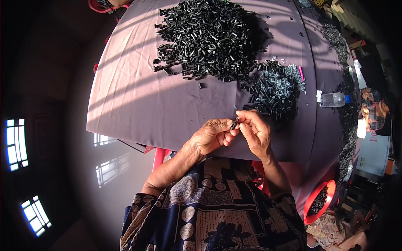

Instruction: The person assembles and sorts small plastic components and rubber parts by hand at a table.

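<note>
Over the near edge of the cloth-covered table, my two hands meet at the fingertips. My left hand [212, 134] is closed, pinching a small black tubular piece [234, 125] between thumb and fingers. My right hand [256, 133] is closed too, its thumb and forefinger drawn together at the upper end of that piece; what sits between them is too small to make out. Just beyond the right fingertips shows a tiny greyish screw-like piece [235, 107]; whether it is held or lies on the cloth, I cannot tell.
A large heap of black tubular pieces [211, 39] covers the table's far middle. Closer, to the right, lies a smaller pile of silvery screws [278, 85] among black pieces. A clear bottle [333, 99] lies beyond it. A red basin [310, 203] stands lower right; other people sit at right.
</note>
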`<state>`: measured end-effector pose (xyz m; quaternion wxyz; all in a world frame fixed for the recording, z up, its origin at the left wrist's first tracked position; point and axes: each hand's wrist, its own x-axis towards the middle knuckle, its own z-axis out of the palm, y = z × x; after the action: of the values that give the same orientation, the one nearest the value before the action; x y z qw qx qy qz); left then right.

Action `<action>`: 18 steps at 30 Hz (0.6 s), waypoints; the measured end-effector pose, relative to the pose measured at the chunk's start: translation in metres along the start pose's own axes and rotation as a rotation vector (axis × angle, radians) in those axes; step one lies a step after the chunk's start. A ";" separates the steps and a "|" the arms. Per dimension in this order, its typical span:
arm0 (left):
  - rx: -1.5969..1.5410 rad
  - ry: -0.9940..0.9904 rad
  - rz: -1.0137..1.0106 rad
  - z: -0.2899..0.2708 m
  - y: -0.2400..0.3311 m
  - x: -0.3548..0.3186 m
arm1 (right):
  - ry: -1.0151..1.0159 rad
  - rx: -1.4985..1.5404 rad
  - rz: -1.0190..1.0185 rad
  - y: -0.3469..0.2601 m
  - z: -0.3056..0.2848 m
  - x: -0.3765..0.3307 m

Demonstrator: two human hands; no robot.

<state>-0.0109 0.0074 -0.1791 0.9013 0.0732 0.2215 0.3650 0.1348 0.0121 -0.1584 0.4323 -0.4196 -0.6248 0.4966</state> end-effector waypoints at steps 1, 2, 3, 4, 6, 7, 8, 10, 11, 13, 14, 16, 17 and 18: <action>0.001 0.000 -0.001 -0.001 -0.001 0.000 | -0.007 -0.081 0.034 0.001 -0.001 -0.002; -0.008 -0.009 0.000 -0.004 -0.002 0.001 | -0.011 -0.239 0.029 -0.007 -0.002 0.000; -0.018 -0.018 0.001 -0.007 -0.003 0.001 | -0.028 -0.319 -0.031 -0.012 -0.001 0.002; -0.018 -0.016 0.001 -0.008 -0.002 0.001 | -0.044 -0.398 -0.090 -0.014 0.000 0.003; 0.060 -0.022 -0.042 -0.008 -0.001 0.001 | -0.097 -0.492 -0.064 -0.012 0.000 0.000; 0.060 -0.022 -0.044 -0.007 -0.002 0.001 | -0.115 -0.544 -0.056 -0.011 0.000 -0.002; 0.082 0.001 -0.031 -0.006 -0.004 0.001 | -0.119 -0.586 -0.092 -0.014 0.002 -0.001; 0.104 0.025 -0.019 -0.005 -0.006 0.001 | -0.130 -0.676 -0.145 -0.013 0.001 -0.001; 0.113 0.028 -0.019 -0.004 -0.006 0.001 | -0.144 -0.764 -0.201 -0.012 0.001 0.000; 0.121 0.032 -0.019 -0.004 -0.006 0.000 | -0.117 -0.834 -0.277 -0.011 0.002 0.002; 0.121 0.045 -0.011 -0.004 -0.007 0.000 | -0.118 -0.875 -0.332 -0.012 0.001 0.003; 0.121 0.058 -0.003 -0.005 -0.008 -0.001 | -0.120 -0.916 -0.386 -0.013 0.001 0.003; 0.143 0.061 0.000 -0.005 -0.007 -0.001 | -0.120 -0.934 -0.384 -0.014 0.002 0.004; 0.164 0.065 0.002 -0.006 -0.007 -0.002 | -0.121 -0.952 -0.383 -0.015 0.004 0.004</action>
<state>-0.0109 0.0007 -0.1859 0.8842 0.1353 0.2797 0.3488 0.1289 0.0126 -0.1439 0.2396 -0.4186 -0.8711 0.0924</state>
